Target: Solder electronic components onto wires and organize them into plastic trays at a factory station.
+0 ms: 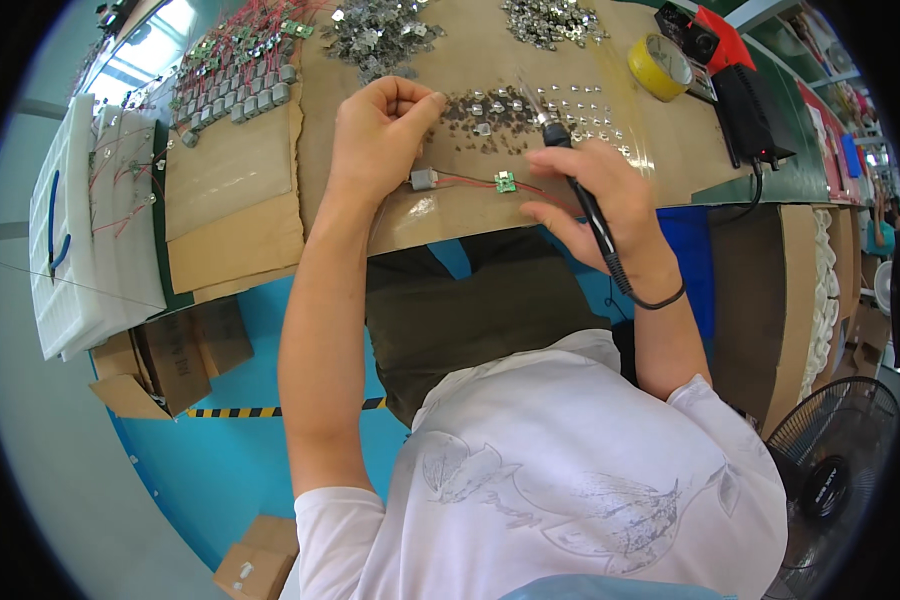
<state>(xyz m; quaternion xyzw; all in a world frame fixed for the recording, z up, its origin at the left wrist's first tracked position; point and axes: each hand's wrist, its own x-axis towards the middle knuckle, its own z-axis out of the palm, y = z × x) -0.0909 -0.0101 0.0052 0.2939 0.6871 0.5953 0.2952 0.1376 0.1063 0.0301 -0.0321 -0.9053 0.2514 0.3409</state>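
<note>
- the right grip (615, 205) is grasping the iron (556, 134) by its dark handle; steering from there looks sound, with fingertips well back from the metal shaft.
- the left grip (382, 135) is pinched together, thumb to fingertips, beside the tabs (483, 129); i cannot tell whether something small sits in it. a steady wrist and a path clear of the shaft should serve it best.
- the iron points toward the far edge of the desk (690, 150), its tip by the spread of tabs. a short, light touch would probably suit; dragging could scatter such small pieces.
- the motor (423, 179) lies near the desk's near edge, by the left wrist. wires run rightward from it to the board (506, 181), which lies between the two hands. slack there likely spares the joints.
- the cord (660, 303) loops by the right wrist, past the near edge; best held off the wires.
- toward the far right corner sit the tape (660, 67) and a black box (755, 115); a clear lane to them seems wise.
</note>
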